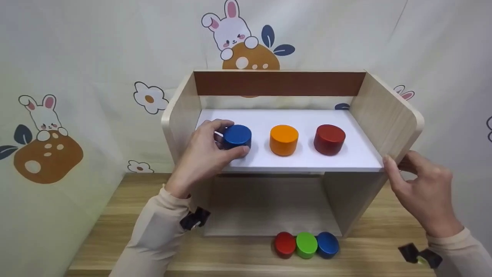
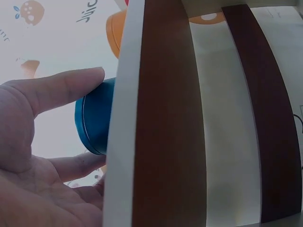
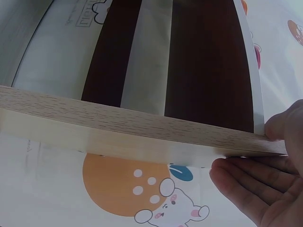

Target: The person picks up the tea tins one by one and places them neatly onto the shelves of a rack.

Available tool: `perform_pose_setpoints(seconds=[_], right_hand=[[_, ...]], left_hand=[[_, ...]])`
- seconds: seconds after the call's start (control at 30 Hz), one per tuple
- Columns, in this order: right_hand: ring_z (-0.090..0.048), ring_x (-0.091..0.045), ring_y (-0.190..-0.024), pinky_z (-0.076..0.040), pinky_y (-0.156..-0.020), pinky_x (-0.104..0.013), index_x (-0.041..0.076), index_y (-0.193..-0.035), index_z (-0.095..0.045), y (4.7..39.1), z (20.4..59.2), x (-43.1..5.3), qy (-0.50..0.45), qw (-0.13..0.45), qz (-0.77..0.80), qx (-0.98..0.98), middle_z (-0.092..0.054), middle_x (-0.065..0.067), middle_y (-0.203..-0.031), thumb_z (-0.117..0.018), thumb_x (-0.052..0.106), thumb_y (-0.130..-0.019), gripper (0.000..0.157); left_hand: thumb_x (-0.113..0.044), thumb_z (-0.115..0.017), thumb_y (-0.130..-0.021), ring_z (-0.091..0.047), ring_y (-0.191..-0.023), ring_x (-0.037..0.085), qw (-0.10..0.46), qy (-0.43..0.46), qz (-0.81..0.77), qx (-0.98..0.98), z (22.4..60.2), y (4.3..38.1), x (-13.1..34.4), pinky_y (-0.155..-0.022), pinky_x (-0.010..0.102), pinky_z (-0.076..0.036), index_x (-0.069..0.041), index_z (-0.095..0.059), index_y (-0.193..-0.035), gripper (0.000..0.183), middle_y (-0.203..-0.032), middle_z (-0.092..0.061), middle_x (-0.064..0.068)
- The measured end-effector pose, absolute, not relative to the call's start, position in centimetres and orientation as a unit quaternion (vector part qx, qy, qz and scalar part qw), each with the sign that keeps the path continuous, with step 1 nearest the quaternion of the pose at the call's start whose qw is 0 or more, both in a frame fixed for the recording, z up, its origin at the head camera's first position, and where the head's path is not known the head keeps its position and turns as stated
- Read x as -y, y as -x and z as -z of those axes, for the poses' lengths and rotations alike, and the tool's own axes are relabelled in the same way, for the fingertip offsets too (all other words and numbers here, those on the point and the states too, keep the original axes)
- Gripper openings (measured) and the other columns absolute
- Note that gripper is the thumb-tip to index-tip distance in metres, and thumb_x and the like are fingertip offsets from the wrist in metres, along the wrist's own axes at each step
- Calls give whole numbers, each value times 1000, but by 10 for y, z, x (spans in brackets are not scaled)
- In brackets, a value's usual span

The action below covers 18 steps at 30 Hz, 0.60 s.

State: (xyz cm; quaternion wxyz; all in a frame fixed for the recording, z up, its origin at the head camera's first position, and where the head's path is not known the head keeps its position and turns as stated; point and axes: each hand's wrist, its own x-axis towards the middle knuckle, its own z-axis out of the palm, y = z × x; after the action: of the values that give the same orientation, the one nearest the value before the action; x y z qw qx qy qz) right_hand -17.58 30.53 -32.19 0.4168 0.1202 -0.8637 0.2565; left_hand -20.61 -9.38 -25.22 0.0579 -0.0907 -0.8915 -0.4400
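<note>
On the white upper shelf (image 1: 261,161) of a small wooden unit, my left hand (image 1: 203,148) grips a blue cylinder (image 1: 237,134) between thumb and fingers, near the left end. The left wrist view shows the thumb on one side of this blue cylinder (image 2: 94,118), the shelf edge hiding part of it. To its right stand an orange cylinder (image 1: 283,140) and a dark red cylinder (image 1: 329,139), apart from each other. My right hand (image 1: 426,188) pinches the unit's right side panel (image 1: 392,115) at the shelf's front corner, thumb inside and fingers outside, as the right wrist view (image 3: 265,184) also shows.
A red cylinder (image 1: 285,244), a green cylinder (image 1: 306,245) and a blue cylinder (image 1: 328,245) sit in a row on the wooden table (image 1: 230,257), before the lower compartment (image 1: 269,207). A brown rail (image 1: 280,83) spans the unit's back. Behind hangs a printed curtain (image 1: 96,57).
</note>
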Motion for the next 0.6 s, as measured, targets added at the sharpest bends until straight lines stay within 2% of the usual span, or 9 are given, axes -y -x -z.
perform_pose_setpoints(seconds=[0.37,0.6], right_hand=[[-69,-54,-82,-29,-70,6,-12,-115,-67,174,322,-305,-105,407,-254,871,-69,-34,-103,-74,9,-90,33],[-70,-51,-77,-32,-72,3,-13,-109,-69,175,321,-305,-122,422,-256,861,-71,-32,-97,-74,7,-89,29]], left_hand=[[-29,-83,-83,-49,-110,29,52,85,439,893,256,209,93,-96,40,-46,-7,-53,-143,71,-131,-53,14],[-25,-85,-82,-54,-105,29,73,97,449,885,258,207,96,-93,39,-46,-6,-52,-144,73,-124,-56,15]])
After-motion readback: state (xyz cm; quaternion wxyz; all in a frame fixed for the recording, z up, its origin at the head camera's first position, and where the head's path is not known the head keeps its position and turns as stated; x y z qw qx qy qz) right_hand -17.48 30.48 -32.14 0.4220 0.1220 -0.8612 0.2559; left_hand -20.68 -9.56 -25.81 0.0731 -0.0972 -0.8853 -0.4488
